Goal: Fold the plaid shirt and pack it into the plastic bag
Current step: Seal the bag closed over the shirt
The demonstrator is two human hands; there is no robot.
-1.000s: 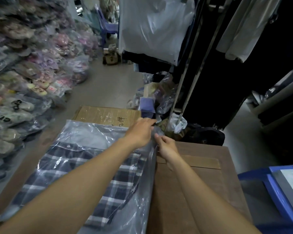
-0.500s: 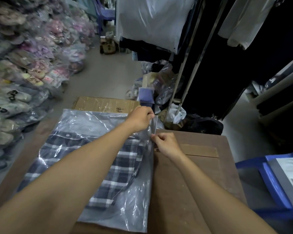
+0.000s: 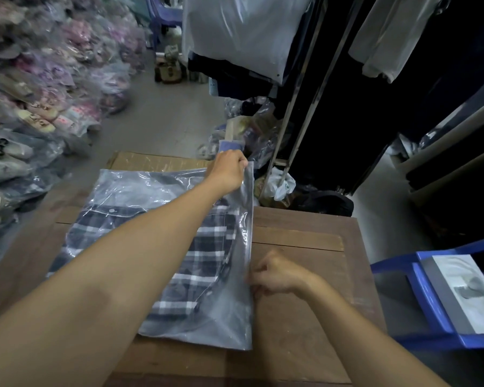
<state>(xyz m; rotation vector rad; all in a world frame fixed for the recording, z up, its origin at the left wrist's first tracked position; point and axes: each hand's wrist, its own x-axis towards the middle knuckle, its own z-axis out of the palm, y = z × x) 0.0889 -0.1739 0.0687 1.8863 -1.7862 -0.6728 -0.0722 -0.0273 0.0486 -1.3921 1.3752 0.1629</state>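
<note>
**Sealing the bag mouth: right hand drawn toward us along the strip**

Since the earlier frame, our right hand (image 3: 277, 275) has travelled from the far corner of the plastic bag (image 3: 229, 317) down its right edge toward us, while our left hand (image 3: 229, 171) has stayed at that far corner. We see the plaid shirt (image 3: 201, 261) already folded and lying flat inside the bag, which rests on the wooden surface (image 3: 305, 317) with its far end overhanging a cardboard box (image 3: 151, 162). Left fingers (image 3: 242, 163) are closed in a pinch on the bag's upper right corner, lifting it slightly. Right fingers (image 3: 256, 280) are curled against the bag's edge about midway along; we judge they pinch the closure there, though blur hides the contact itself. We therefore read the step in hand as closing the bag, the folding and insertion being done. What follows calls for carrying the right-hand pinch on to the near corner while the left hand keeps the edge taut, so that the strip meets without wrinkles. Beyond the surface stand a blue plastic chair (image 3: 397, 317) to the right and a clothes rack (image 3: 305, 121) ahead.
</note>
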